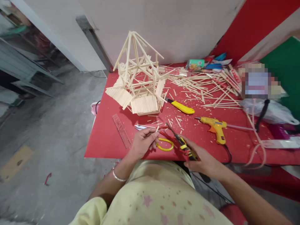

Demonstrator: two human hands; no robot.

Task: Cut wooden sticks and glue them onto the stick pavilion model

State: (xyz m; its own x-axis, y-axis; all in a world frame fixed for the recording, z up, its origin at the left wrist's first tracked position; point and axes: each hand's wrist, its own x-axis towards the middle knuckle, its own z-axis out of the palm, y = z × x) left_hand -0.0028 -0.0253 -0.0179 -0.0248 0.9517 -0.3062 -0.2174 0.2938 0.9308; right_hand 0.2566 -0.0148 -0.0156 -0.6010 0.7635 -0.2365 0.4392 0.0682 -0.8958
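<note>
Head view: our left hand (145, 141) pinches a short stick (157, 128) between closed fingertips; our right hand (205, 158) curls its fingers around a yellow-and-black tool (183, 146). We locate the stick model (144, 104) beyond both hands, on the red table (102, 137).

1. Glue gun (214, 127): small label on the body; wording too small to read.
2. Green packet (196, 64), beyond the glue gun: printed front with a pale round mark; lettering illegible.
3. Red-and-white wrapper (235, 76), beyond the glue gun: print blurred.
4. Clear ruler (121, 131), left of the glue gun: numbers unreadable.
</note>
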